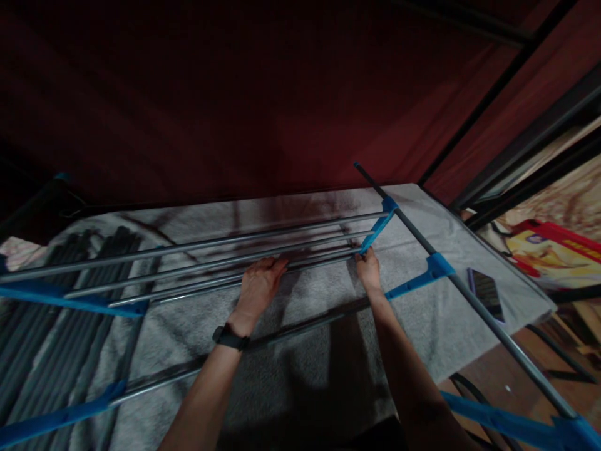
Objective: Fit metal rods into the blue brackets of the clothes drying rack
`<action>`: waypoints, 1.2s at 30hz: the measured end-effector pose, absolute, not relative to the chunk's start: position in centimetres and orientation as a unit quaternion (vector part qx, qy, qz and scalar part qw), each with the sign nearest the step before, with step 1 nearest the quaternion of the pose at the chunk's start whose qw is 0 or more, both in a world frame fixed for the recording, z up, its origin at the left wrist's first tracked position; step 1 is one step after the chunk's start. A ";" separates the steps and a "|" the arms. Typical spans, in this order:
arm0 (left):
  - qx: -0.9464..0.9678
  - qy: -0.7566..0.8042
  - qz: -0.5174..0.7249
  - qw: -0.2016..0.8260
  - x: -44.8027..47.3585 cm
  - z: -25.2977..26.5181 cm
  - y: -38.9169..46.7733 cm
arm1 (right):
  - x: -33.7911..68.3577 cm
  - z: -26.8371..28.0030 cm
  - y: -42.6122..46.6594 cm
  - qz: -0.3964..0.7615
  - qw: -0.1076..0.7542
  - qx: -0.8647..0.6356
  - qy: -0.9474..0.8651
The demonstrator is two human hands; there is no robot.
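Note:
A rack frame of grey metal rods and blue plastic brackets lies across the cloth. My left hand (260,287), with a dark watch on its wrist, is curled over the nearest of several parallel rods (201,290). At the right end of these rods, my right hand (369,270) pinches the tip of a blue bracket (375,227), where a rod end meets it; the fingertips are partly hidden. The rods' other ends sit at a long blue bracket (70,299) on the left. A grey side pole (416,230) passes through the right bracket.
Several loose grey tubes (79,326) lie at the left on the grey cloth (310,351). A phone (486,293) rests near the right table edge. Beyond it is a red and yellow package (554,254). A dark red wall (263,106) stands behind the table.

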State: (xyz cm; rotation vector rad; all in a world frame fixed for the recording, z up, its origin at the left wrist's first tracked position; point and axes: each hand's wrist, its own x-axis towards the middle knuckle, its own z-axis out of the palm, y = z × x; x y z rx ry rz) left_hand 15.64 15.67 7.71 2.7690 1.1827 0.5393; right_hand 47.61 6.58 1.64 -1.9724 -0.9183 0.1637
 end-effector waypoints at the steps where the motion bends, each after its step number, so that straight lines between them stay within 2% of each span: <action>1: 0.904 0.387 0.174 0.039 15.6 7.8 15.6 | 47.5 1.7 6.6 0.065 0.459 -0.808 -0.364; 7: 0.903 0.388 0.181 0.043 15.4 8.4 15.7 | 47.1 2.4 6.8 0.074 0.412 -0.844 -0.336; 18: 0.902 0.396 0.169 0.037 15.4 8.5 16.0 | 46.9 3.0 7.1 0.084 0.378 -0.857 -0.339; 36: 0.902 0.402 0.155 0.044 15.3 8.4 16.1 | 46.1 1.9 7.2 0.005 0.394 -0.851 -0.346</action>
